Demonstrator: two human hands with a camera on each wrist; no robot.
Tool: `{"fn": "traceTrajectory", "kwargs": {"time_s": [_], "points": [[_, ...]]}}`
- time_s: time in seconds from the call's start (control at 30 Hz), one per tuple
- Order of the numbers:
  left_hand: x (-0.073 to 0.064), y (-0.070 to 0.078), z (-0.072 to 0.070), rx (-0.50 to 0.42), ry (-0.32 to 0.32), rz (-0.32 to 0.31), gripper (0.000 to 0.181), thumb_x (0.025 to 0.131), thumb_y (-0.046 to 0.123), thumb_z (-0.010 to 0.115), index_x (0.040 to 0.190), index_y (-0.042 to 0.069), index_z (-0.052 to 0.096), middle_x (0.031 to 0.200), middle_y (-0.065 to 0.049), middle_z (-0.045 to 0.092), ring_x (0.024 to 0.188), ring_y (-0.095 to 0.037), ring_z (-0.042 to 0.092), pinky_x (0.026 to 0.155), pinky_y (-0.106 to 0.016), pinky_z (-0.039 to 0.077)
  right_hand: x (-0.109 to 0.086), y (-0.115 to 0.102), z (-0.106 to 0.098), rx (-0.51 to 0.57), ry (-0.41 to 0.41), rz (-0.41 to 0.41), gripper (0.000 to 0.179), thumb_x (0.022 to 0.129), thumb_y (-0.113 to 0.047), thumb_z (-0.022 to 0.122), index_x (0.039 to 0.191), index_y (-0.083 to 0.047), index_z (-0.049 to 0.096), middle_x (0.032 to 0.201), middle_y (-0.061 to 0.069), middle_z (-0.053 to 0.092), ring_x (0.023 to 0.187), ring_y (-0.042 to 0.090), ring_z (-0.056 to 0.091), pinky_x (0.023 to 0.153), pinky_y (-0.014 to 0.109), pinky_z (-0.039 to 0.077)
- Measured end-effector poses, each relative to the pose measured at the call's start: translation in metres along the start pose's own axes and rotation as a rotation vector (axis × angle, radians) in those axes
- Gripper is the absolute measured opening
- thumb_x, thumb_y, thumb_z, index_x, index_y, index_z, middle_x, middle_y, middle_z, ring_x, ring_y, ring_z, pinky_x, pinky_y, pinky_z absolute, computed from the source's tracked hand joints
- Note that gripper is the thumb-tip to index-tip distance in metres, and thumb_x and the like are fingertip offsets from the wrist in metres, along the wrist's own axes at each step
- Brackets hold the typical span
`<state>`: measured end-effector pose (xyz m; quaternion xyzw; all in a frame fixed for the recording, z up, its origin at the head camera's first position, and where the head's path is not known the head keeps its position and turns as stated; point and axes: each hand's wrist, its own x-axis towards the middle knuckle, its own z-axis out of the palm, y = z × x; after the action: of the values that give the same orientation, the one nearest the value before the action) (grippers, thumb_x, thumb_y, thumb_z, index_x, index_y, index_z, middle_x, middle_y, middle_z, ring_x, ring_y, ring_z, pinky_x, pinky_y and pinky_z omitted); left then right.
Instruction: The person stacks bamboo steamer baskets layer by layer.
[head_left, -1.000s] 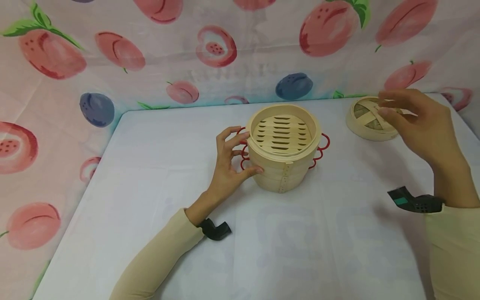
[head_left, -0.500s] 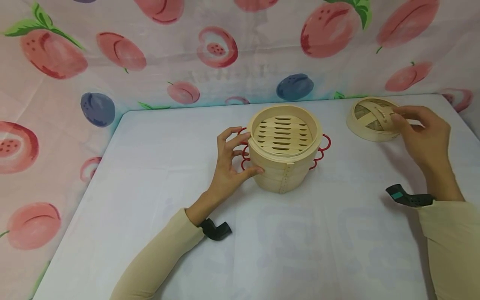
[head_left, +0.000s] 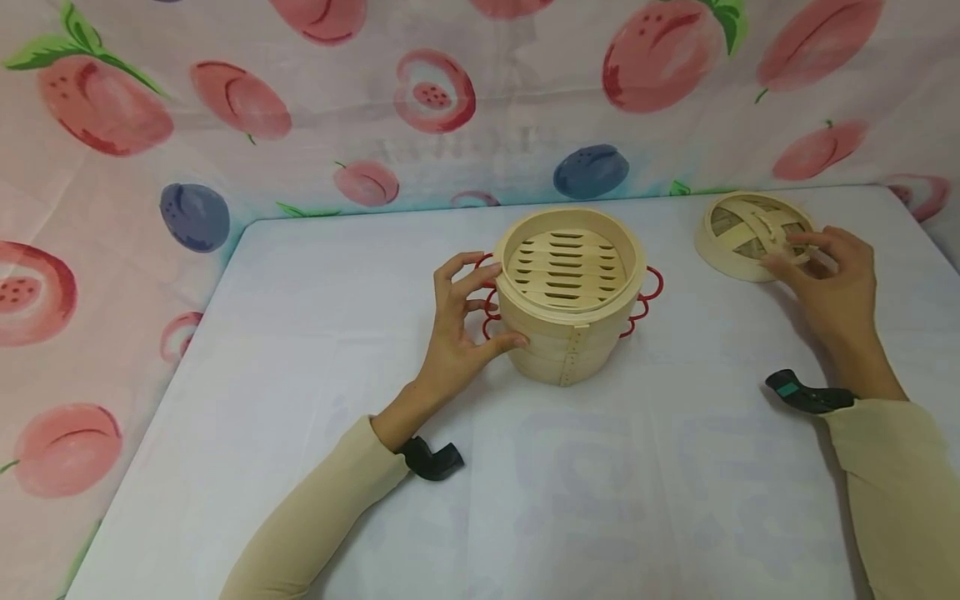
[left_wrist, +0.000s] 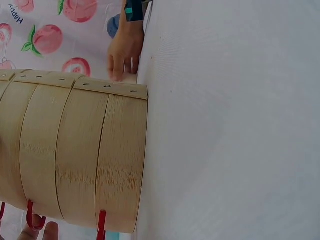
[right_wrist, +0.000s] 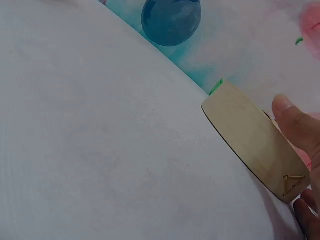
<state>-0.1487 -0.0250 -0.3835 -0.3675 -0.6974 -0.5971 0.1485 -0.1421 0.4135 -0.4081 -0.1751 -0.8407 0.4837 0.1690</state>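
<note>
A stack of bamboo steamer baskets (head_left: 566, 350) with red side handles stands upright on the table in the head view. My left hand (head_left: 457, 325) holds its left side, thumb on the front wall and fingers around the red handles. The topmost basket shows a slatted floor inside its rim. At the back right lies the round woven steamer lid (head_left: 723, 254), with a strap handle on top. My right hand (head_left: 840, 275) is at the lid's right side, thumb and fingers loosely bent and spread over its edge. In the right wrist view the thumb (right_wrist: 295, 120) hovers above the lid (right_wrist: 250, 140); firm contact is not clear.
A white cloth covers the table (head_left: 337, 333). Behind it and to the left hangs a fruit-print cloth (head_left: 300, 167), which meets the table's back edge. Black wrist cameras (head_left: 431, 460) sit on both wrists.
My right hand has come down and to the left, from above the lid to its right edge. The left hand and the steamer stack stay in place.
</note>
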Motion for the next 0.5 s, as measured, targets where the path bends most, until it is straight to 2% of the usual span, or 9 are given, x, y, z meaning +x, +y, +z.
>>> {"fn": "traceTrajectory", "kwargs": {"time_s": [0.1,0.2,0.33,0.5], "points": [[0.0006,0.0006,-0.0001,-0.001,0.000,0.002,0.071,0.077,0.046,0.075,0.138,0.033,0.041,0.143,-0.019,0.022,0.112,-0.029,0.048,0.077,-0.049,0.049,0.0007,0.0005,-0.0002,-0.005,-0.027,0.001,0.038,0.086,-0.025,0.072,0.122,-0.020,0.063,0.149,0.000,0.023,0.139,0.010,0.017,0.108,0.025,0.027],[0.0006,0.0006,-0.0002,0.003,0.001,0.001,0.071,0.077,0.046,0.074,0.138,0.033,0.041,0.143,-0.018,0.022,0.112,-0.028,0.048,0.077,-0.048,0.050,0.0013,0.0005,0.0004,-0.069,-0.040,-0.005,0.031,0.087,-0.029,0.072,0.116,-0.020,0.064,0.151,0.006,0.023,0.140,0.014,0.016,0.111,0.029,0.024],[-0.0002,0.0003,-0.0005,0.004,0.001,-0.002,0.070,0.077,0.046,0.073,0.138,0.033,0.041,0.144,-0.014,0.022,0.111,-0.029,0.048,0.077,-0.050,0.049,0.0010,-0.0001,0.0022,-0.133,-0.039,-0.027,0.032,0.086,-0.030,0.072,0.108,-0.009,0.062,0.150,0.013,0.024,0.141,0.020,0.017,0.112,0.031,0.020],[-0.0013,-0.0012,-0.0002,0.000,-0.001,-0.006,0.070,0.077,0.046,0.074,0.138,0.035,0.041,0.143,-0.018,0.022,0.112,-0.028,0.048,0.076,-0.051,0.049,0.0006,0.0000,0.0038,-0.156,-0.040,-0.042,0.042,0.086,-0.027,0.072,0.106,0.005,0.055,0.149,0.017,0.023,0.141,0.023,0.018,0.110,0.031,0.027]]}}
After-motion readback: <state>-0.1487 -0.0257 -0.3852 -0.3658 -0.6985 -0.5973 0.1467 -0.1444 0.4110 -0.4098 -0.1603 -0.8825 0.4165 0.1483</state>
